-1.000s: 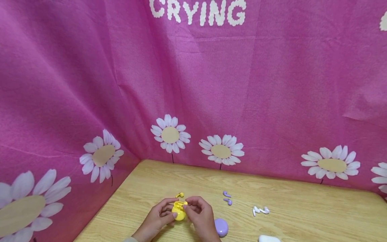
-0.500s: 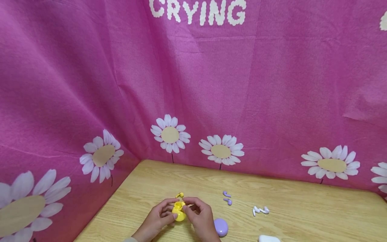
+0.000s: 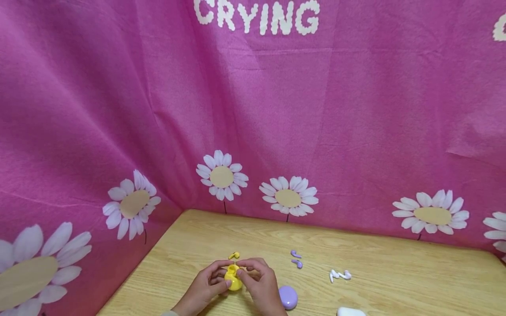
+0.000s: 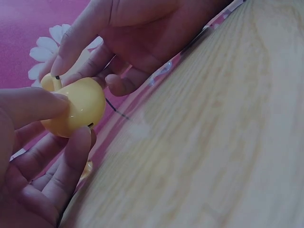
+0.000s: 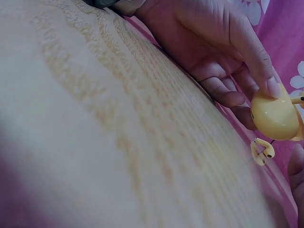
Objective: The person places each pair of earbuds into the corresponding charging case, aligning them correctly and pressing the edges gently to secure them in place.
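Note:
A small rounded yellow earbud case [image 3: 233, 282] with its lid raised is gripped in my left hand [image 3: 203, 284], the thumb pressing on its front. My right hand [image 3: 261, 281] is at the case's open top, index finger and thumb close together there. Between them a yellow earbud [image 4: 57, 83] shows its black-tipped stem, right at my right fingertip in the left wrist view. Its other end is hidden by the case and fingers. On the table just beyond the hands lies a loose yellow earbud [image 3: 234, 255], also visible below the case in the right wrist view.
Two purple earbuds [image 3: 297, 264] lie right of the hands, with a round purple case [image 3: 288, 297] beside my right hand. Farther right are white earbuds [image 3: 340, 275] and a white case [image 3: 351, 311]. A pink daisy-print cloth [image 3: 356, 131] hangs behind the wooden table [image 3: 395, 267].
My right index finger and thumb have shifted slightly left over the case's open top. My left hand has kept its hold on the case, and the loose earbuds stay put.

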{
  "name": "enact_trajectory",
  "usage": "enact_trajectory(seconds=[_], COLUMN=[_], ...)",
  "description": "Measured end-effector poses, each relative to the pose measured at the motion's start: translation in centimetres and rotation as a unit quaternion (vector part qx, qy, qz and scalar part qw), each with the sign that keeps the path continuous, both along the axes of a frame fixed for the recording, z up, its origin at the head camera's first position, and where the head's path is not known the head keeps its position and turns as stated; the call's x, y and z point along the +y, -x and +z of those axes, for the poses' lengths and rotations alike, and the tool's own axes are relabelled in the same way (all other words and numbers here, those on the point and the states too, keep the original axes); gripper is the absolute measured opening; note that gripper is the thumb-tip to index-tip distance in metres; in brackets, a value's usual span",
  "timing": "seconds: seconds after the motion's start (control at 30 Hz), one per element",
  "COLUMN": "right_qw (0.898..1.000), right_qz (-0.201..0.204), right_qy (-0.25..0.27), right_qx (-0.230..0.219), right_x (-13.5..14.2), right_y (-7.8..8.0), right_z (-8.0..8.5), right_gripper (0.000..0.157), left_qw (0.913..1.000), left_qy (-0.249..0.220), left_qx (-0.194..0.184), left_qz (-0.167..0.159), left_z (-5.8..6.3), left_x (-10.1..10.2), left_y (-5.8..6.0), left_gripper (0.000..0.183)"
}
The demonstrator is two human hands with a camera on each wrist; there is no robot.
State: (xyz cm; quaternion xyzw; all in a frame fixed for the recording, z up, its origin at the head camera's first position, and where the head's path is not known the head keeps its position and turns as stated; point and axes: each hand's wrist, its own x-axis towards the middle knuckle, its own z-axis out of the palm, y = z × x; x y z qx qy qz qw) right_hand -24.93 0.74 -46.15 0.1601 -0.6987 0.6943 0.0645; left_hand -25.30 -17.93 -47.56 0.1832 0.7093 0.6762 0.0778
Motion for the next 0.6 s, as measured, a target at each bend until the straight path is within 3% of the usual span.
enact_trajectory(seconds=[0.17, 0.6], right_qw=[1.0, 0.999], right_qz=[0.008, 0.039], right_qy=[-0.001, -0.007], right_qx=[0.008, 0.018], right_x=[-0.2, -0.2], right_y=[0.8, 0.8], right_z=[-1.4, -1.6], right_gripper=[0.018, 0.017], left_qw=[0.9994, 0.9998], left_qy=[0.006, 0.02], left_qx=[0.031, 0.003], left_qz=[-0.015, -0.001], left_z=[0.1, 0.7], left_x=[-0.1, 0.1], left_y=[0.0, -0.3], left_gripper=[0.05, 0.049])
